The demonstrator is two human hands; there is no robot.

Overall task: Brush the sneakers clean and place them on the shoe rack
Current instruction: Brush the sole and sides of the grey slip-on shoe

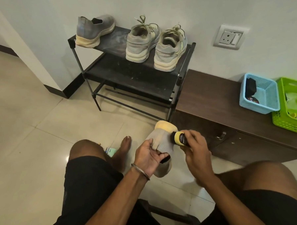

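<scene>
Head | left hand (147, 157) holds grey sneaker (163, 142) (cream sole) | right hand (197, 150) grips brush (179, 138)

Soft indoor light, floor glare, wide-angle edge distortion.

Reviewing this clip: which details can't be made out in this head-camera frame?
- Brush bristles: mostly hidden by the right hand and motion blur, head view.
- Grey sneaker opening and heel: covered by the left hand.
- Green basket: cut off by the right edge; contents too small to identify.
- Blue basket contents: dark items, partly hidden by its wall.
- Small items on the floor behind the left knee: mostly hidden.
</scene>
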